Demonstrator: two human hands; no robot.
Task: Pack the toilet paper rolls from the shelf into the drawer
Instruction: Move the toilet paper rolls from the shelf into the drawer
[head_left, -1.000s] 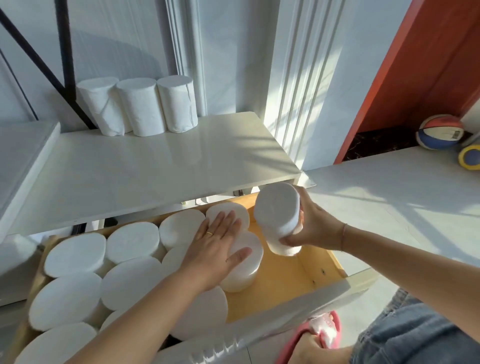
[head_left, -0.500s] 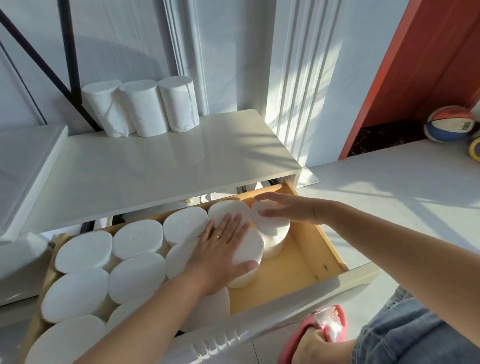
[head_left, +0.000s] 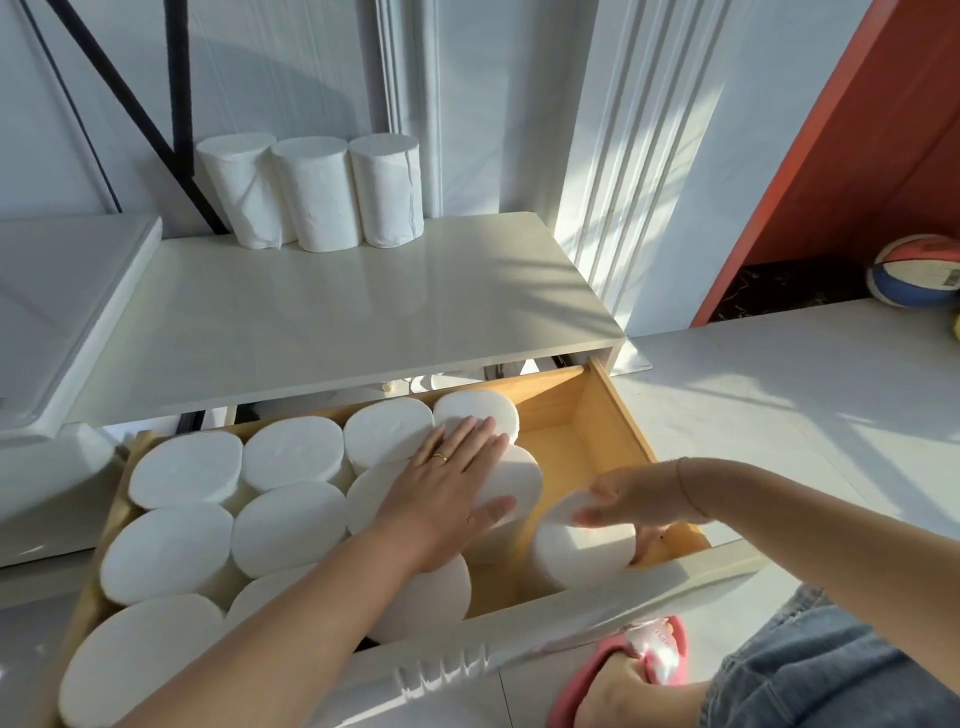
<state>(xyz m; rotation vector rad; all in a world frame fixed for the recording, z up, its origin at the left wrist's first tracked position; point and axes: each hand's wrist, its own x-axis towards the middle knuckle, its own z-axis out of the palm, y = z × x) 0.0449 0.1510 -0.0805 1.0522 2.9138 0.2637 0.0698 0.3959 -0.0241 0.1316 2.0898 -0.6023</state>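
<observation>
In the open wooden drawer (head_left: 613, 415) below the white shelf (head_left: 337, 322), upright toilet paper rolls (head_left: 291, 527) stand packed side by side, filling the left and middle and touching one another, their flat round ends facing up. The person's left hand (head_left: 447, 483) lies flat across the tops of the rightmost packed rolls, fingers stretched out and close together, a thin ring on one finger; it presses down and grasps nothing. The right hand (head_left: 628, 506) curves over one more roll (head_left: 582, 548) at the drawer's front right corner, fingers across its top edge and thumb down its far side, so the hand is wrapped on it. That roll sits upright just beside the packed group, near the drawer's front panel. The back right corner of the drawer shows bare wood. On the shelf, against the wall, three rolls (head_left: 314, 192) stand in a tight row. A basketball (head_left: 917, 278) lies on the floor at far right, and a pink slipper (head_left: 644, 654) shows near the bottom edge.
</observation>
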